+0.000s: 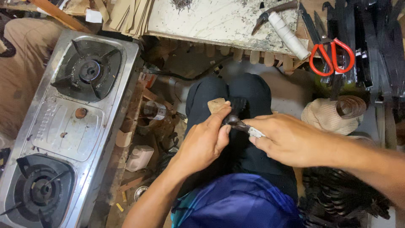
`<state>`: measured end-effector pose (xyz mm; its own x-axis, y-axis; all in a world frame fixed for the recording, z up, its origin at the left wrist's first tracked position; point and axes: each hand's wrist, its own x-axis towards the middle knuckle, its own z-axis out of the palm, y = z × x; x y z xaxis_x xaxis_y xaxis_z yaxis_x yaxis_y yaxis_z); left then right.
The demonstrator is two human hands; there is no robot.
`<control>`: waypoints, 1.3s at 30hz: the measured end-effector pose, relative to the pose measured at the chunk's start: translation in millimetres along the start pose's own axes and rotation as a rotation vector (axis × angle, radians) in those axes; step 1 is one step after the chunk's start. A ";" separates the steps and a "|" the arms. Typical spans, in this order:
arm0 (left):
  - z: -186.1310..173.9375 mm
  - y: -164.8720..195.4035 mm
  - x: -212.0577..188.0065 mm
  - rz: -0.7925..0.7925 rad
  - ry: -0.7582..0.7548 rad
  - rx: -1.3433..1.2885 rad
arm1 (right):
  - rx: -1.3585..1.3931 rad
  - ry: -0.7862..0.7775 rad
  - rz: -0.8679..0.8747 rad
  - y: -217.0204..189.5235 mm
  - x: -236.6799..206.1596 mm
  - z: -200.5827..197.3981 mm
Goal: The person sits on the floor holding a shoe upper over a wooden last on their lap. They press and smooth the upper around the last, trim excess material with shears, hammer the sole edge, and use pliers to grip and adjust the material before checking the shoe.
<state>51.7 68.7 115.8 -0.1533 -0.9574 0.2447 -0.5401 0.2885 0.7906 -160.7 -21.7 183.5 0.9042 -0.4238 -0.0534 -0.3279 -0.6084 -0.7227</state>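
The left hand [205,141] and right hand [291,139] are both pinching a small dark strap [236,123], right of the stove [67,122].

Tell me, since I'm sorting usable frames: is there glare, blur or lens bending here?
Head view: soft glare on the steel two-burner gas stove; straight edges bow, a wide-lens distortion; left hand and right hand fairly sharp, though the small dark piece between them lacks detail; lower right corner falls into shadow.
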 end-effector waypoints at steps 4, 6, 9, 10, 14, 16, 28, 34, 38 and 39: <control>-11.3 -8.0 7.7 -0.061 0.014 -0.152 | 0.072 0.208 0.190 5.6 -0.1 35.7; -14.2 -12.4 10.4 -0.406 -0.123 -0.180 | 0.128 0.354 0.124 10.9 2.8 51.8; -11.1 -17.1 7.2 -0.237 -0.074 -0.177 | 0.136 0.381 0.073 18.5 -2.2 58.8; -9.1 -18.9 6.6 -0.053 -0.011 -0.167 | 0.108 0.335 0.098 20.6 -5.1 57.9; 0.2 -18.6 1.2 0.034 0.030 -0.118 | -0.107 0.172 0.199 21.8 -14.6 51.7; 0.5 -16.0 0.8 0.096 0.076 -0.055 | -0.240 0.147 0.221 19.5 -13.5 53.6; 0.2 -15.7 -9.5 -0.038 0.094 -0.045 | 0.058 0.189 0.262 17.4 -12.6 67.7; 6.9 -18.7 -19.0 -0.117 0.050 -0.010 | 0.483 -0.131 0.564 32.4 -9.8 60.4; 9.9 -13.2 -19.9 -0.061 0.023 0.065 | 0.663 -0.199 0.520 35.6 -6.4 48.1; 10.5 -11.6 -19.9 -0.063 0.005 0.077 | 0.670 -0.219 0.505 35.0 -6.4 43.7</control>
<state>52.3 84.3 95.9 -0.1134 -0.9734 0.1990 -0.6108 0.2262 0.7588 -166.0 -11.0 128.5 0.7484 -0.3564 -0.5594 -0.5366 0.1704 -0.8264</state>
